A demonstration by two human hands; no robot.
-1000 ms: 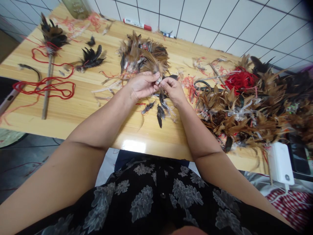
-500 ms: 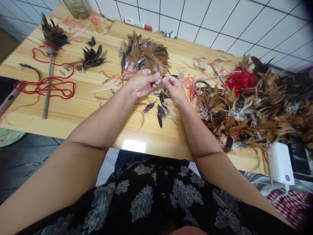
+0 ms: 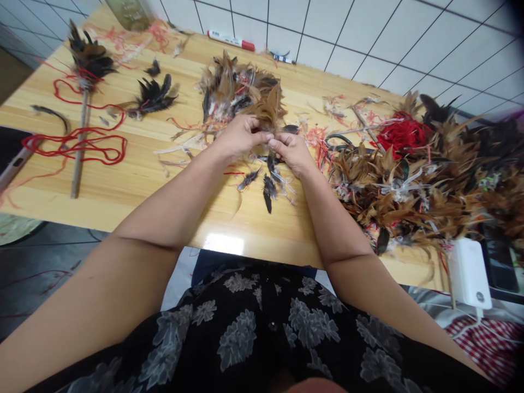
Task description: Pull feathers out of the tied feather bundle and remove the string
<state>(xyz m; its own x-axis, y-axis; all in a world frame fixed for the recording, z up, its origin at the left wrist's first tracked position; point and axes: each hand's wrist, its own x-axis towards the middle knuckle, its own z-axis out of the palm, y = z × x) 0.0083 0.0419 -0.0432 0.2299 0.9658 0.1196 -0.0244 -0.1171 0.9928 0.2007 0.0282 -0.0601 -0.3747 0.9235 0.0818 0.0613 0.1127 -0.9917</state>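
My left hand (image 3: pixel 237 139) and my right hand (image 3: pixel 291 150) meet over the middle of the wooden table (image 3: pixel 135 180), fingertips pinched together. Between them they grip the base of a small bunch of brown feathers (image 3: pixel 268 109), which fans up and away from me. The left fingers wrap the bunch's lower end; the right thumb and fingers pinch it from the right. Just beyond lies a heap of brown and dark feathers (image 3: pixel 229 87). A few loose dark feathers (image 3: pixel 268 188) lie on the table under my hands.
A big pile of brown feathers (image 3: pixel 409 185) with red string (image 3: pixel 403 134) fills the right side. At left lie a feather duster on a stick (image 3: pixel 84 82), red cord (image 3: pixel 77 144) and a black feather tuft (image 3: pixel 152 97). A marker (image 3: pixel 230 41) lies at the back; a white charger (image 3: pixel 469 273) at the right edge.
The brown feather bunch has swung upright between my hands and now fans out above the fingers. Both hands stay pinched together at almost the same spot.
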